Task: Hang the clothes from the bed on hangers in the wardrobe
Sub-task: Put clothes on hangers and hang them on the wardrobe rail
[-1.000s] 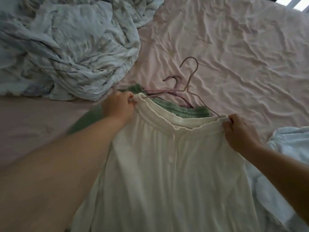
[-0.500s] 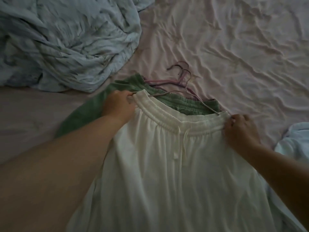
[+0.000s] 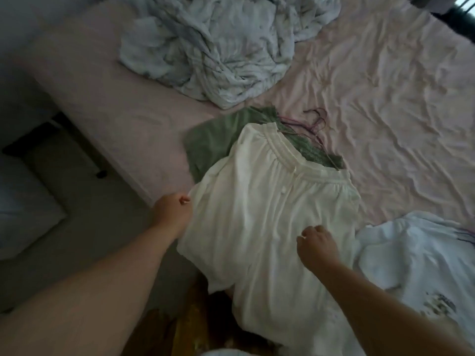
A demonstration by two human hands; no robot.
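Observation:
A cream garment with an elastic waistband point(image 3: 259, 201) lies spread on the pink bed sheet point(image 3: 385, 111), its lower part hanging over the bed edge. Under its top lies a green garment point(image 3: 216, 140). Thin pink hangers point(image 3: 317, 122) rest on the sheet just beyond the green one. My left hand point(image 3: 172, 214) pinches the cream garment's left side edge. My right hand point(image 3: 317, 245) hovers over the garment's middle right with fingers curled; whether it grips fabric is unclear. A white printed garment point(image 3: 416, 258) lies at the right.
A crumpled pale blue duvet point(image 3: 213, 47) is piled at the far side of the bed. The bed's left edge point(image 3: 108, 140) drops to a grey floor point(image 3: 77, 227) with a dark furniture leg point(image 3: 100, 173). A yellowish patterned cloth point(image 3: 190, 330) shows below.
Both hands have left the waistband and come down towards me along the cream garment, which now lies flat. The view has pulled back and shows the bed edge and floor.

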